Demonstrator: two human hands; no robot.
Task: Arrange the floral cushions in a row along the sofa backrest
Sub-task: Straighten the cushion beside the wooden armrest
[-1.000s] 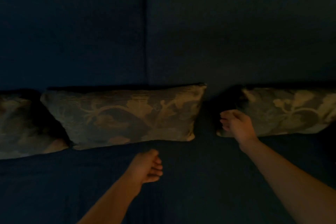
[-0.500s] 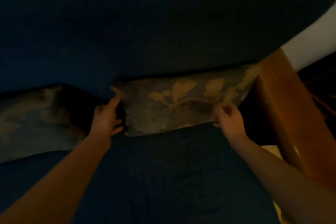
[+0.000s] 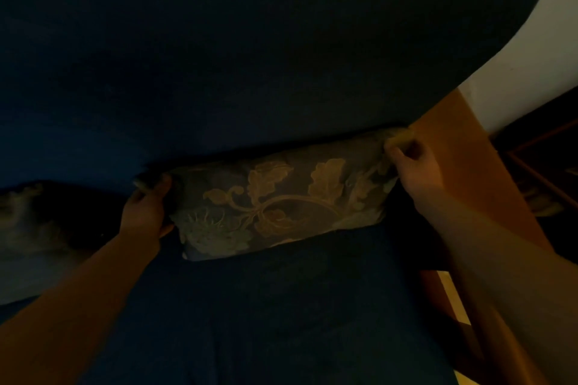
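A floral cushion (image 3: 281,200), dark with pale leaf and vine patterns, leans against the dark blue sofa backrest (image 3: 219,56) at the right end of the seat. My left hand (image 3: 145,212) grips its upper left corner and left edge. My right hand (image 3: 413,169) pinches its upper right corner. A second floral cushion (image 3: 28,234) lies to the left, dim and partly cut off by the frame edge.
A wooden armrest (image 3: 469,166) rises just right of the held cushion. A white wall (image 3: 538,50) shows at the upper right, and dark wooden furniture (image 3: 550,172) stands beyond the armrest. The blue seat (image 3: 266,322) spreads in front.
My view has turned right from the middle cushions to the right-end one. Both hands have taken hold of it, and my right hand has shifted from its lower edge up to the top right corner.
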